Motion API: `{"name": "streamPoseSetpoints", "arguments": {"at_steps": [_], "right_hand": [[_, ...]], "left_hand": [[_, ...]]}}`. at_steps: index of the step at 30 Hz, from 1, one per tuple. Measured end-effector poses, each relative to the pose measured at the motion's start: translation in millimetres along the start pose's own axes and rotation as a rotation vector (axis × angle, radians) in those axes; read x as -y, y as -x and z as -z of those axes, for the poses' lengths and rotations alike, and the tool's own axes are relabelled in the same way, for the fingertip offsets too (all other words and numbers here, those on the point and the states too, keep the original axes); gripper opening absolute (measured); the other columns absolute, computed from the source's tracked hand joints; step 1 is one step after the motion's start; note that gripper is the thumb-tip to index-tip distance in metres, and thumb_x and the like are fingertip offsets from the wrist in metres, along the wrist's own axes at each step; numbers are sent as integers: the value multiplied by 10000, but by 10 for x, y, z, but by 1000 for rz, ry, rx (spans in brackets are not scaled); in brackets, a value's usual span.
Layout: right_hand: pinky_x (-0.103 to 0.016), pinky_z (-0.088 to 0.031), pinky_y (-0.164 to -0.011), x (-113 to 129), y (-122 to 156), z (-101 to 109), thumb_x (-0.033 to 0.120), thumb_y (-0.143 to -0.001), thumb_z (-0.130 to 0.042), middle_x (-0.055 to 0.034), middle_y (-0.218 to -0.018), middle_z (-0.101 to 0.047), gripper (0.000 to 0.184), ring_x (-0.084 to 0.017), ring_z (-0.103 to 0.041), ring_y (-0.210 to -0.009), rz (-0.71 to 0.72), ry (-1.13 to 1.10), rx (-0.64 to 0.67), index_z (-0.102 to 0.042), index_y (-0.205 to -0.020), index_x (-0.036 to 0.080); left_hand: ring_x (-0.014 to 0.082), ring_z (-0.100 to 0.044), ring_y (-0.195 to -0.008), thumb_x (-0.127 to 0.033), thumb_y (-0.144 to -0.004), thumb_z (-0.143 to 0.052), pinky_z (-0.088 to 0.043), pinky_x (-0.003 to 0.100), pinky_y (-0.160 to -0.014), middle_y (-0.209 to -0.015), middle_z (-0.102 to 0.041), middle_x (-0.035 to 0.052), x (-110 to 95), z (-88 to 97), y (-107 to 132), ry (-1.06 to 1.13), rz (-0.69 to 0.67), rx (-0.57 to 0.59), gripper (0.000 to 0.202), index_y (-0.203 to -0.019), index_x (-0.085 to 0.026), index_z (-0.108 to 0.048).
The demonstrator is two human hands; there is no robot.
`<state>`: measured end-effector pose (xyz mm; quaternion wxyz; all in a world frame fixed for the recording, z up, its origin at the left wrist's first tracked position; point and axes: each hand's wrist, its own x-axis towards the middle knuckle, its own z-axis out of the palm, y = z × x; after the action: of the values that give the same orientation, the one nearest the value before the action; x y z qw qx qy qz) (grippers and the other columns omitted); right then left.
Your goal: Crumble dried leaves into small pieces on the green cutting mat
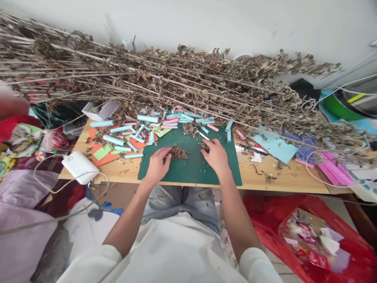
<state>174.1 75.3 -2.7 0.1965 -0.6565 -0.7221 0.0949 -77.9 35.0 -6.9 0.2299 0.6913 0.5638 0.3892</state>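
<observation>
A small heap of crumbled dry leaves (178,152) lies on the green cutting mat (191,169) on the wooden table (265,179). My left hand (157,164) rests palm down on the mat, its fingertips touching the heap's left side, fingers slightly spread. My right hand (216,155) lies on the mat to the right, fingers curled by a smaller clump of leaf bits (204,146); I cannot make out whether it holds any. Several rolled paper tubes, light blue (147,118) and pink (170,121), lie behind the mat.
A big bundle of dry stalks with withered leaves (165,78) spans the table's back. A white device with cable (80,167) sits at the left edge. Blue paper (275,146), pen (250,148), pink strips (334,171) lie right. A red bag of scraps (309,236) stands below.
</observation>
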Motion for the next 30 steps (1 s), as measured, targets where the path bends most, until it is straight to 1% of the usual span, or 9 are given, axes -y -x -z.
{"name": "streamPoseSetpoints", "arguments": {"at_steps": [4, 8, 12, 16, 19, 22, 24, 26, 30], "right_hand": [[-347, -520, -779, -81, -4, -35, 157, -842, -517, -107, -953, -655, 301, -217, -633, -802, 30, -126, -97, -719, -1065, 174], [-340, -528, -757, -139, 9, 26, 170, -825, -545, -84, -907, -680, 273, -192, -625, -730, -6, -267, -191, -726, -1029, 173], [-326, -535, -730, -173, 50, 95, 212, -819, -570, -66, -906, -703, 246, -175, -628, -710, -56, -375, -232, -734, -1000, 188], [-303, -546, -690, -122, 121, 164, 260, -816, -597, -62, -960, -721, 248, -166, -647, -729, -108, -530, -251, -730, -1014, 192], [-298, -560, -699, 20, 186, 223, 258, -818, -598, -65, -982, -725, 274, -173, -663, -775, -74, -598, -203, -717, -1057, 195], [-316, -574, -748, 198, 250, 299, 234, -810, -608, -66, -1052, -722, 341, -179, -676, -821, -2, -580, -106, -679, -1143, 209], [-324, -581, -759, 287, 284, 367, 231, -803, -627, -65, -1075, -717, 351, -176, -678, -814, 52, -535, -49, -672, -1151, 216], [-314, -588, -743, 331, 309, 443, 250, -827, -618, -62, -1066, -718, 305, -171, -679, -807, 79, -522, -43, -683, -1123, 219], [-300, -587, -697, 303, 336, 537, 304, -887, -562, -63, -991, -731, 221, -174, -685, -794, 6, -517, -213, -716, -1018, 215]], "left_hand": [[194, -670, -945, -281, -920, -480, -574, 315, -806, -1133, -684, 102, 10, 105, -3, -3, 62, -95, 304, -1139, -192, -671], [193, -672, -948, -296, -923, -485, -567, 288, -761, -1097, -699, 95, -98, 90, -21, 90, 114, -127, 302, -1123, -188, -683], [177, -683, -879, -310, -917, -511, -557, 275, -749, -1071, -717, 82, -309, -123, -76, 230, 117, -31, 290, -1105, -198, -702], [185, -688, -864, -339, -903, -548, -557, 303, -798, -1050, -729, 79, -534, -511, -233, 485, 196, 90, 294, -1103, -194, -708], [195, -676, -953, -338, -869, -609, -538, 313, -874, -1084, -722, 71, -675, -813, -392, 797, 377, 157, 283, -1094, -196, -705], [189, -686, -834, -347, -902, -542, -555, 324, -810, -934, -729, 96, -760, -986, -498, 1263, 741, 223, 284, -1008, -136, -699], [178, -679, -761, -313, -934, -459, -559, 320, -770, -836, -712, 101, -774, -1011, -519, 1495, 920, 216, 311, -962, -107, -691], [160, -665, -716, -268, -944, -420, -557, 300, -736, -774, -686, 87, -763, -990, -512, 1634, 1025, 176, 314, -935, -98, -683], [119, -630, -661, -256, -938, -458, -546, 250, -663, -742, -638, 62, -744, -906, -489, 1779, 1090, 127, 258, -897, -98, -658]]}}
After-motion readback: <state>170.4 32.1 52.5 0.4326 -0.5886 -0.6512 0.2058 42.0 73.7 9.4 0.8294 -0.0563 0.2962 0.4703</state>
